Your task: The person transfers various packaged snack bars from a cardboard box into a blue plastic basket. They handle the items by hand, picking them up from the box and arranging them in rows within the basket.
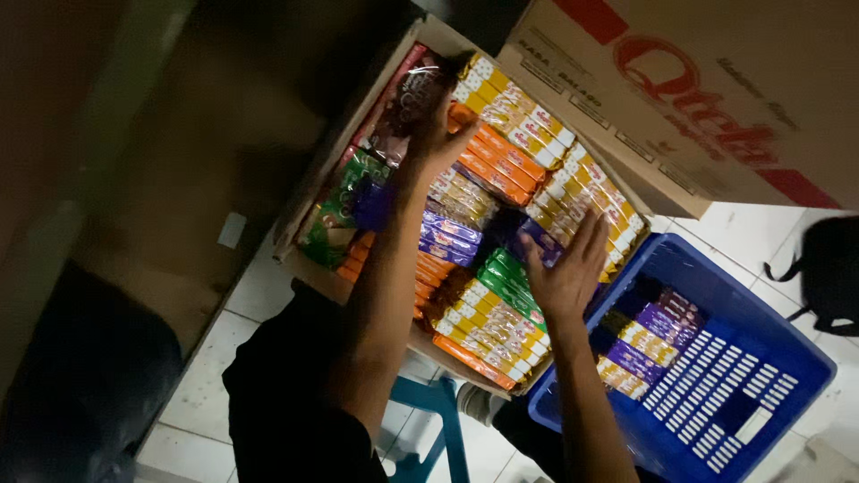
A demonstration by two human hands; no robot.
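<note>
The left hand [434, 121] is reaching to the far end of the carton [309, 201], fingers curling around a dark maroon pack [407, 98] that is standing near the carton's far corner; the grip looks closed on its edge, though blur is hiding how firmly. The right hand [568, 268] is lying flat, fingers spread and straight, resting on a purple pack [537, 240] near the carton's middle, holding nothing.

The packs are looking light, slim and wrapped in glossy film, so probably slippery and easy to crush; pinching one across its narrow sides would likely be safest, since the packs are sitting tightly against each other.

Inside the carton, yellow-and-white packs [519, 112] are running along the side away from the person's body, orange packs [501, 161] are lying just inside them, green packs [510, 284] are sitting beside the right hand, and more yellow ones are filling the near end. Just beside the carton, on the right-hand side, a blue basket [787, 358] is holding a few purple and yellow packs. A big box [698, 98] with red print is leaning above the carton's far side. A dark bag [828, 273] is lying beyond the basket.
</note>
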